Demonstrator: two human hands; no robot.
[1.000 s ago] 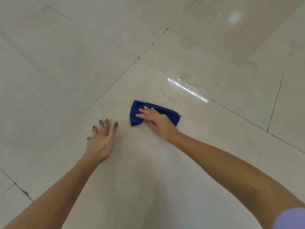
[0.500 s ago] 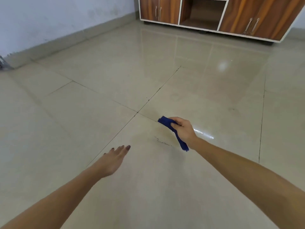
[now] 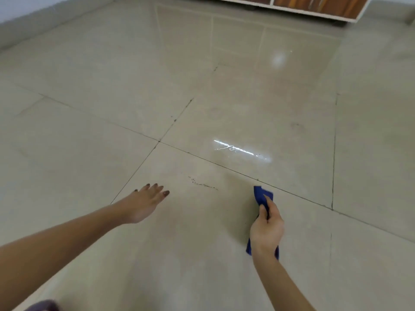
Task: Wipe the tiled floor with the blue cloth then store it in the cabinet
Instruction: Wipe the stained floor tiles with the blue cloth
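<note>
My right hand (image 3: 267, 230) grips the blue cloth (image 3: 260, 195) and holds it above the glossy beige tiled floor (image 3: 112, 86); one end sticks out past my fingers and the other hangs below my wrist. My left hand (image 3: 146, 202) is stretched forward over the floor, fingers straight and spread, holding nothing. The bottom edge of the wooden cabinet (image 3: 314, 6) with a white frame shows at the top of the view, far ahead. A thin line of dark specks (image 3: 202, 184) lies on the tile between my hands.
A grey skirting and wall (image 3: 33, 21) run along the upper left. Dark grout lines cross the floor and meet at a joint (image 3: 159, 141). A bright light reflection (image 3: 240, 150) glints on the tile ahead.
My right hand lifted the cloth off the tile, where it had been pressed flat, and now grips it bunched, nearer to me. The view rose toward the cabinet, then dipped a little.
</note>
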